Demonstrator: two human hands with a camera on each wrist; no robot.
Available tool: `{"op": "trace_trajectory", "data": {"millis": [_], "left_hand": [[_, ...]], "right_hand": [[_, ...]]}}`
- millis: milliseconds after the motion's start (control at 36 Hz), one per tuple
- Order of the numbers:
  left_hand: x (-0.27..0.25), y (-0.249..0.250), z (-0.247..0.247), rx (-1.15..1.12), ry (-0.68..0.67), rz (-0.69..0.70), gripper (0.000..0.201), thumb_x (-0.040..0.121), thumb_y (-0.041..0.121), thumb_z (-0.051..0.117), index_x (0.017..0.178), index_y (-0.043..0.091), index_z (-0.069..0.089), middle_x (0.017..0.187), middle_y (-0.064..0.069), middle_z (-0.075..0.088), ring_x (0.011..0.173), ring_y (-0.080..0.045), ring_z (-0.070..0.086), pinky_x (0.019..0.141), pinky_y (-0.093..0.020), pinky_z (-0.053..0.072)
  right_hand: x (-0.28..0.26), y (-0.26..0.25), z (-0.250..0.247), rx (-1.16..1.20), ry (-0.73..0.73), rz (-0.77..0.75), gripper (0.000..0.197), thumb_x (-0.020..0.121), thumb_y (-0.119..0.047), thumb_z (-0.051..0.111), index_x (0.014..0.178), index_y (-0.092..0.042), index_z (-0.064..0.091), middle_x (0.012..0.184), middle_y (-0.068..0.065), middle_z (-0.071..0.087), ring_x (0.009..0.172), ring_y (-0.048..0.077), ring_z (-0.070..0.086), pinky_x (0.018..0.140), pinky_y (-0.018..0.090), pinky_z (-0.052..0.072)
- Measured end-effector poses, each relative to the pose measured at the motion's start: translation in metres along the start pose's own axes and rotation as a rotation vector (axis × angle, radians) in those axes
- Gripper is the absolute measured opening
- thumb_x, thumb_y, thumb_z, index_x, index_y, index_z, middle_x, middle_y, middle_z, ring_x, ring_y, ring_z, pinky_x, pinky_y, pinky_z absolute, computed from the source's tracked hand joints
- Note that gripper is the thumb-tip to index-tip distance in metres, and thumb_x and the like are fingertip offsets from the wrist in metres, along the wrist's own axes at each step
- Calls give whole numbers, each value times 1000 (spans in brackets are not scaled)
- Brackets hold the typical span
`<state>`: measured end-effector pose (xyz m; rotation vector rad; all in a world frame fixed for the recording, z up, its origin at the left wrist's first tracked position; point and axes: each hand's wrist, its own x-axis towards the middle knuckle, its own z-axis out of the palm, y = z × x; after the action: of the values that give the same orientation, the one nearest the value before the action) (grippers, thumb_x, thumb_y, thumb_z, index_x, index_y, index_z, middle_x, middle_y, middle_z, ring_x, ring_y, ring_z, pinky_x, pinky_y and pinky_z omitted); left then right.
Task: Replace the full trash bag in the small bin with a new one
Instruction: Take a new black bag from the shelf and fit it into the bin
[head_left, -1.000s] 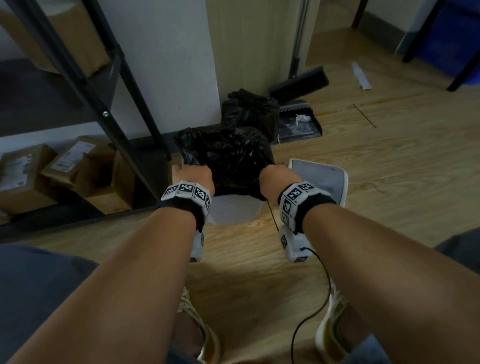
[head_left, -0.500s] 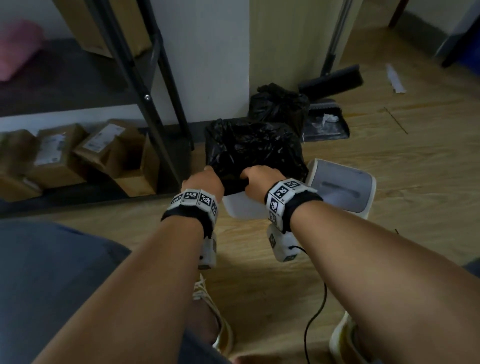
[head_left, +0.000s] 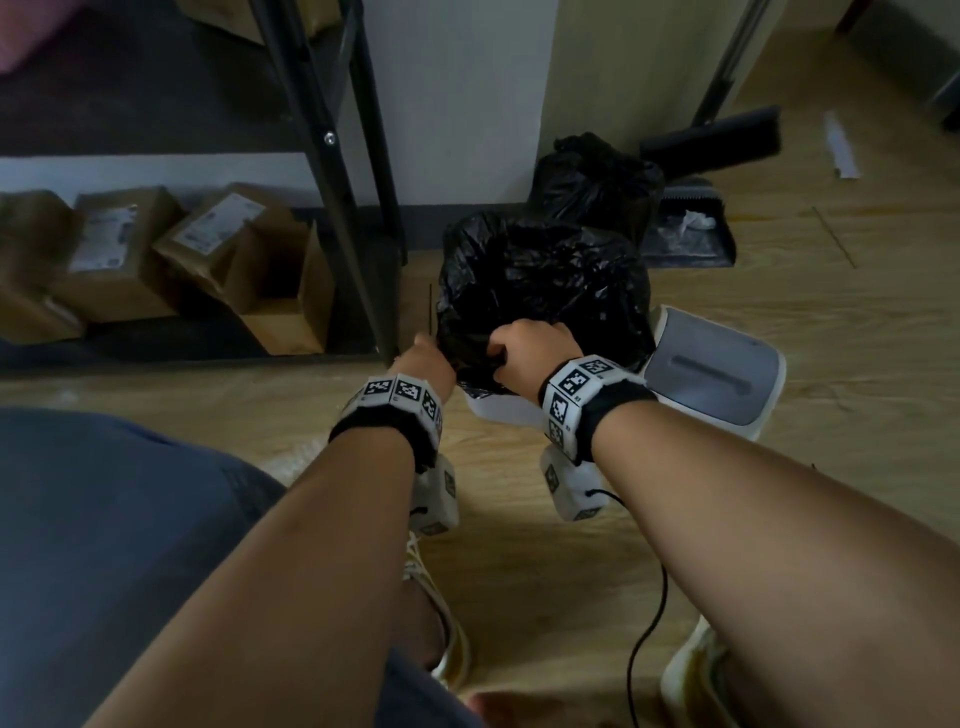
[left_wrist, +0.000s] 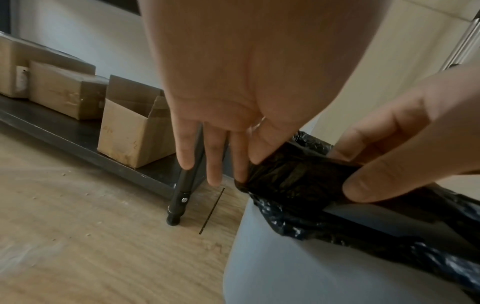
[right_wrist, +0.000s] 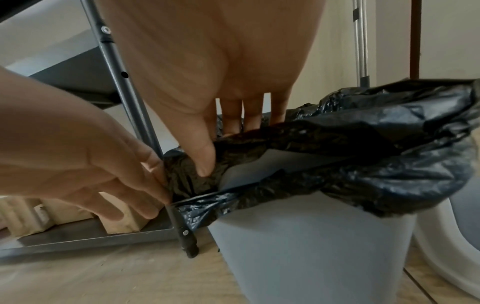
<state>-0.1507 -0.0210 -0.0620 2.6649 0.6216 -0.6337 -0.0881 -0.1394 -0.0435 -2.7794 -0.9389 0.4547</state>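
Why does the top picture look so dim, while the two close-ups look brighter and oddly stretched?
Head view: dim and wide-angle, so the black bag shows little detail. Left wrist view: brighter, the left hand looms large and soft. Right wrist view: the bag shows small glints and the grey bin bulges.

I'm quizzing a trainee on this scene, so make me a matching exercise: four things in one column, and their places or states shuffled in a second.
Things:
1. trash bag
2. bin lid
3. tied black bag
4. open cardboard box

Places or states:
A. on the bottom shelf of the rack
B. pinched by both hands at the bin's near rim
C. on the floor, right of the bin
D. by the wall, behind the bin

Pairs: 1-B, 2-C, 3-D, 4-A
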Motion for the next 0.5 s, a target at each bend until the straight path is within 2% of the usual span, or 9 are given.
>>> {"op": "trace_trajectory", "data": {"millis": [56, 111, 167, 222, 306, 361, 417, 500], "left_hand": [[9, -2, 5, -165, 64, -79, 36, 101, 8, 37, 136, 3, 44, 139, -17, 49, 128, -33, 45, 98, -32, 36], [14, -6, 9, -250, 88, -89, 39, 101, 15, 38, 138, 4, 44, 136, -18, 52, 124, -34, 51, 89, -32, 40], [17, -7, 12, -219, 26, -69, 39, 100, 18, 39, 135, 2, 48, 134, -18, 54, 123, -34, 53, 97, -37, 43], [19, -10, 18, -217, -8, -69, 38, 101, 19, 39, 133, 4, 51, 135, -17, 55, 124, -33, 53, 102, -39, 43], [19, -15, 17, -174, 8, -90, 36, 100, 18, 40, 130, 3, 56, 133, -17, 57, 122, -32, 55, 98, -36, 45], [20, -16, 10, -159, 71, -112, 35, 99, 17, 42, 125, 2, 59, 128, -18, 60, 118, -33, 57, 93, -36, 47], [22, -14, 0, -180, 161, -120, 33, 98, 17, 43, 121, 1, 60, 123, -19, 62, 113, -35, 60, 88, -38, 48], [29, -7, -19, -242, 227, -130, 31, 97, 12, 43, 121, 0, 57, 123, -19, 62, 113, -35, 59, 89, -38, 48]], "right_hand": [[1, 1, 3, 4, -15, 9, 23, 85, -14, 55, 103, -22, 67, 99, 2, 67, 97, 26, 61, 90, 37, 38], [0, 2, 6, 3, -33, 20, 18, 85, -12, 54, 89, -24, 66, 91, 0, 66, 93, 25, 61, 90, 37, 38], [0, 5, 8, -4, -52, 35, 19, 84, -11, 54, 77, -23, 67, 84, -1, 67, 87, 24, 61, 91, 37, 40], [0, 7, 7, -2, -65, 55, 23, 83, -9, 54, 79, -20, 73, 84, 0, 69, 85, 25, 61, 90, 35, 38], [1, 10, 3, -1, -99, 86, 28, 81, -7, 52, 86, -19, 77, 88, 1, 71, 86, 25, 61, 91, 34, 38], [3, 12, 0, -8, -136, 98, 25, 84, -13, 54, 88, -21, 77, 90, 0, 71, 89, 25, 62, 97, 37, 39], [5, 15, -1, 0, -161, 93, 19, 85, -27, 58, 90, -23, 77, 91, -1, 71, 90, 24, 62, 98, 39, 39], [7, 19, -3, 132, -200, 110, 29, 81, -47, 61, 77, -21, 73, 80, -2, 67, 85, 23, 61, 86, 35, 41]]}}
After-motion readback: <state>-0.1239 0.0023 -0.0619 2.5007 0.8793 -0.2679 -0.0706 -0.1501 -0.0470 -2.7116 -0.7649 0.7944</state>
